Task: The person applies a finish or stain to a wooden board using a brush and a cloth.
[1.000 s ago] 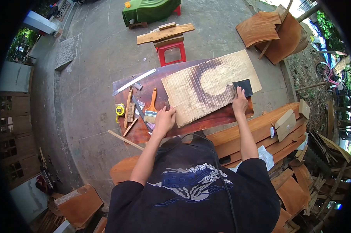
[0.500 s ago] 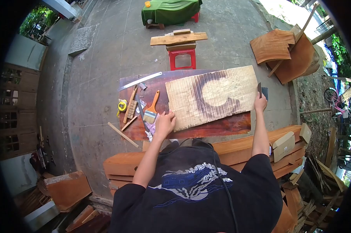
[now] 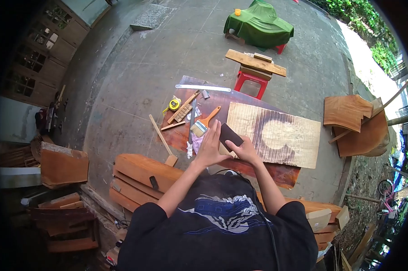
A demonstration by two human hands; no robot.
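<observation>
The right hand point(image 3: 245, 151) is gripping a dark flat block point(image 3: 231, 137) by its near end, thumb across the face, probably leaving its broad surface free. The left hand point(image 3: 210, 147) is extending straight fingers beside it; whether they are touching, I cannot tell from here. Both are hovering about the near-left corner of the scorched board point(image 3: 276, 135), which is lying across the table point(image 3: 283, 177), apparently for steady support. The paintbrush point(image 3: 205, 122) and tape measure point(image 3: 173, 104) are lying leftward, seemingly within reach.

The striped board point(image 3: 278, 134) is pale, the sheet point(image 3: 230, 136) seemingly dark brown.
</observation>
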